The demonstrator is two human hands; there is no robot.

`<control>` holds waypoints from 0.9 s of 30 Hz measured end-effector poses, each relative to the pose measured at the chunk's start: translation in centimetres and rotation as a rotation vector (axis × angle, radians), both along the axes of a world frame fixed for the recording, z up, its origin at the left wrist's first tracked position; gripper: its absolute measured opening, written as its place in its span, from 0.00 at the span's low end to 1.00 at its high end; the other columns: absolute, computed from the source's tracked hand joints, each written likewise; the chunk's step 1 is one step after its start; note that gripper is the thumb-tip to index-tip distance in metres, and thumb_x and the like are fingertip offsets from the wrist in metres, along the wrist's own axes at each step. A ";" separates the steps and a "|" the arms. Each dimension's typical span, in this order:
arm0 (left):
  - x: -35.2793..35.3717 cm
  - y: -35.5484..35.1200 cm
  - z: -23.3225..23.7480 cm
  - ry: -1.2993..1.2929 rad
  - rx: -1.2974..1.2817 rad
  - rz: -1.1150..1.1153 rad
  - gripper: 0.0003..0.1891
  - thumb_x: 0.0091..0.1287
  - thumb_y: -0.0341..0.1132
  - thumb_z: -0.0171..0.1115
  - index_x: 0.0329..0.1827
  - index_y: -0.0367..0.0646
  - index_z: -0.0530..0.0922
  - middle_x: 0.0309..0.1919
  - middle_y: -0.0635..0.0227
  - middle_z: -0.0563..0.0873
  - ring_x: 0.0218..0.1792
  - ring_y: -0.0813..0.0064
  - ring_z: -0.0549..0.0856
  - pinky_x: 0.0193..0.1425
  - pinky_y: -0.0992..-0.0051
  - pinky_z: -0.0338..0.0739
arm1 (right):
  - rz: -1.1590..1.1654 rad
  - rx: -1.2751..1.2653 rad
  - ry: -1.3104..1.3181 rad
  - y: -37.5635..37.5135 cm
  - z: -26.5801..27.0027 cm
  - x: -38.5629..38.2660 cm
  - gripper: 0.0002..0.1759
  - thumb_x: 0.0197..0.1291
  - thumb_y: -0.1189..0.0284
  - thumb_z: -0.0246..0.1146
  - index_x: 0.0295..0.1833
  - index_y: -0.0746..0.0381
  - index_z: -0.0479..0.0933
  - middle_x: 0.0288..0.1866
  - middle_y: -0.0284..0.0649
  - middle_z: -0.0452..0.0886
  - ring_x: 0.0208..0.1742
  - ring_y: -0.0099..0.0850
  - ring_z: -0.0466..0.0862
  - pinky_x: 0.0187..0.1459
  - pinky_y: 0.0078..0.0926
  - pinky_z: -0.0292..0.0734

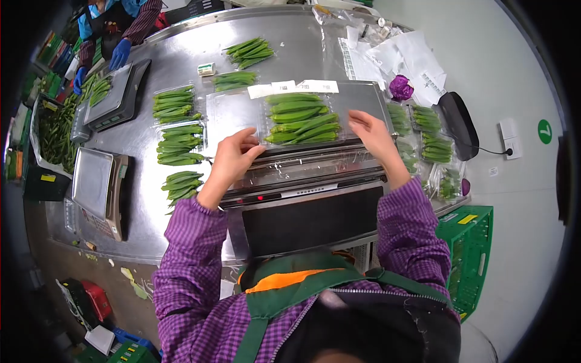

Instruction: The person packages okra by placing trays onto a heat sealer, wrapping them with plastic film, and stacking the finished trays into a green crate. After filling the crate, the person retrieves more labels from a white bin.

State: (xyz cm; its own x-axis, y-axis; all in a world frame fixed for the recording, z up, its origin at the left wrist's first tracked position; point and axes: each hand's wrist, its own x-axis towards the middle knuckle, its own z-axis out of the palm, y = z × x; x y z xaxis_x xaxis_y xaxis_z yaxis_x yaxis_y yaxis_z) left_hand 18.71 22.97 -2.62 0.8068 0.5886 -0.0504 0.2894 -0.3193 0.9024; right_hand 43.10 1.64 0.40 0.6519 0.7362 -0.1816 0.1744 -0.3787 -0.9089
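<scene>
A clear tray of okra lies on the metal plate of a wrapping machine, between my two hands. My left hand is at the tray's lower left corner, fingers curled with thumb and fingertips apart; I see nothing held in it. To the right of the tray is my right hand, its fingers apart and holding nothing. Below both hands run the machine's rollers and a black pad. White labels lie along the plate's back edge.
More okra trays line the left side. Two scales stand farther left, near a crate of okra. A co-worker's blue-gloved hands are at the upper left. Wrapped packs, a purple cabbage and a green crate are right.
</scene>
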 end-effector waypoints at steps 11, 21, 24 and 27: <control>-5.2 -4.2 0.9 0.200 -0.035 0.232 0.19 0.55 0.33 0.68 0.48 0.36 0.74 0.26 0.66 0.84 0.27 0.75 0.83 0.32 0.78 0.75 | -0.167 0.002 0.027 -4.7 -3.7 -2.7 0.06 0.55 0.71 0.63 0.35 0.62 0.77 0.23 0.31 0.78 0.29 0.21 0.76 0.33 0.19 0.68; -6.4 -4.6 6.5 -0.428 -1.269 -0.185 0.06 0.62 0.32 0.60 0.39 0.40 0.77 0.21 0.74 0.72 0.23 0.77 0.72 0.32 0.73 0.70 | 0.111 0.743 0.755 -4.8 3.9 -1.4 0.12 0.63 0.74 0.52 0.46 0.71 0.73 0.16 0.24 0.57 0.21 0.19 0.58 0.29 0.19 0.60; -1.9 -0.6 9.5 -0.819 -1.137 -0.185 0.08 0.72 0.36 0.46 0.36 0.46 0.72 0.20 0.79 0.63 0.19 0.83 0.63 0.27 0.79 0.64 | 0.141 0.888 0.563 -1.0 8.3 0.8 0.15 0.62 0.74 0.51 0.51 0.72 0.73 0.21 0.31 0.70 0.27 0.24 0.71 0.37 0.24 0.68; 5.5 3.3 9.9 -0.853 -0.778 0.013 0.12 0.73 0.40 0.46 0.42 0.43 0.76 0.30 0.73 0.78 0.30 0.81 0.76 0.41 0.78 0.73 | 0.079 0.850 0.236 5.7 7.5 3.9 0.16 0.63 0.73 0.51 0.53 0.71 0.73 0.32 0.40 0.80 0.36 0.30 0.79 0.45 0.27 0.72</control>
State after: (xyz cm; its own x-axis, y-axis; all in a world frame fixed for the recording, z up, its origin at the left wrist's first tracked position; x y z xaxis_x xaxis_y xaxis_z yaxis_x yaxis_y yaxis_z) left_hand 24.17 26.23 7.24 0.7468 0.6465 0.1557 -0.5104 0.4072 0.7574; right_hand 46.99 7.31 7.88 0.6081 0.7245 0.3246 -0.0558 0.4469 -0.8928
